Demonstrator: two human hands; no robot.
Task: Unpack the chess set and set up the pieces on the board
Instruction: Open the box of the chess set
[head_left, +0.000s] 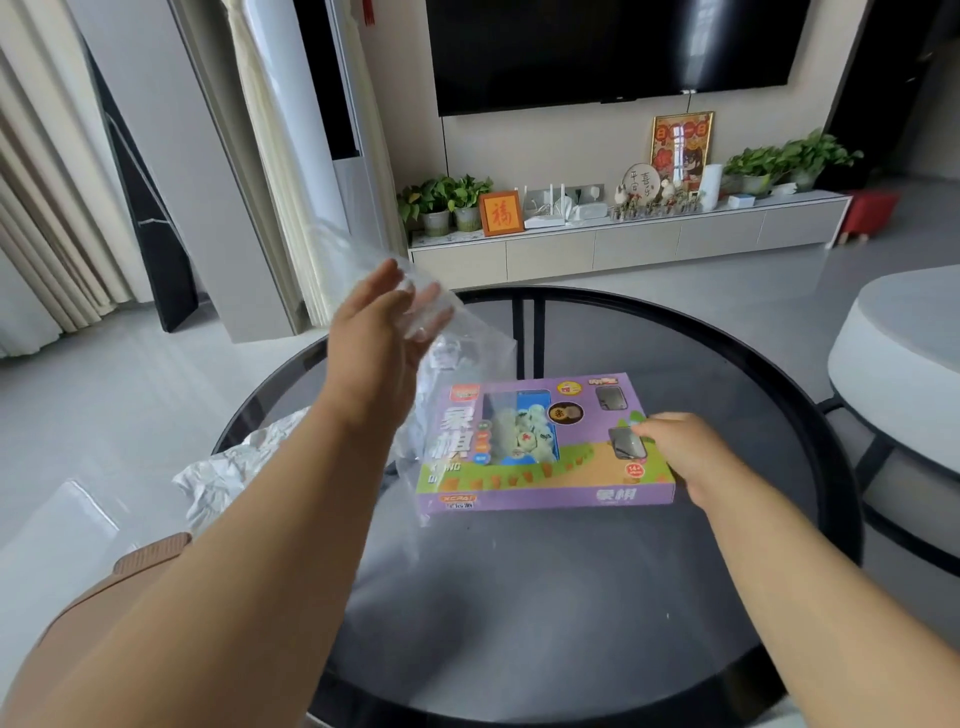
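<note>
Head view: the right hand (675, 447) grips the right edge of a purple chess box (540, 447) at mid-frame on a round glass table (571, 597). The left hand (382, 332), fingers straight, touches a clear plastic bag (457, 358) above the box's left end. Box print reads "象棋" and "14+"; its window shows pale round pieces (522, 431) inside.

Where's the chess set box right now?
In the head view, the purple chess set box lies flat on the round glass table, right of centre, the right hand holding its right edge, clear plastic wrap at its left.
</note>
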